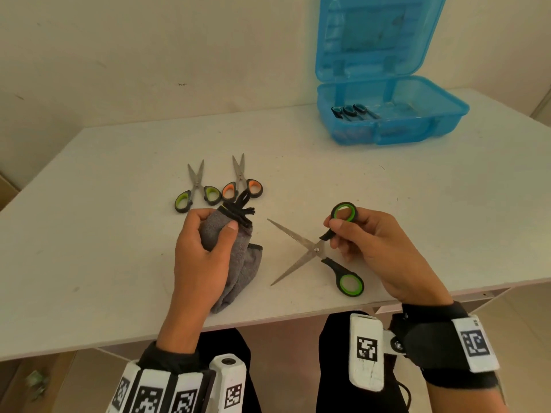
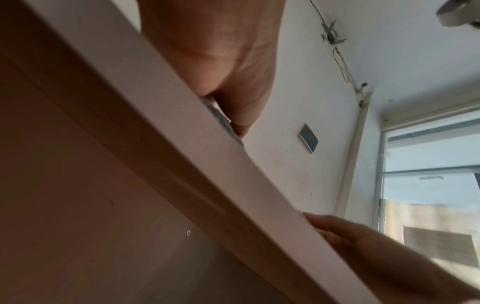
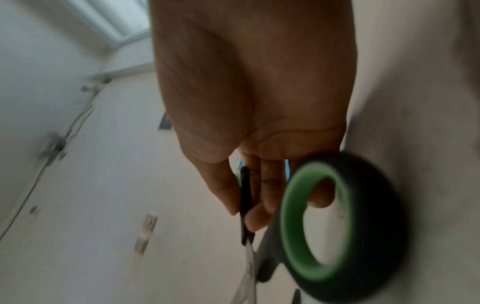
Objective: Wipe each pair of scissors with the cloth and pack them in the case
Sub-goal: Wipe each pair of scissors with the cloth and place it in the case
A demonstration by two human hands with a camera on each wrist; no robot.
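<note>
We are sitting at the white worktop (image 1: pixel 387 180), our left hand (image 1: pixel 202 254) curling its grip round a bunched grey cloth (image 1: pixel 238 263) whose lower end is resting near the front edge. Our right hand (image 1: pixel 384 248) is pinching the upper handle of the green-handled scissors (image 1: pixel 316 250) between thumb and fingers, their blades spread wide open toward the cloth and the lower handle ring hanging free. Beyond the cloth, yellow-green-handled scissors (image 1: pixel 196 189) and orange-handled scissors (image 1: pixel 243 181) are lying side by side, tips pointing away. At the far right, the blue plastic case (image 1: pixel 447 114) is standing open with packed scissors (image 1: pixel 351 112) inside.
</note>
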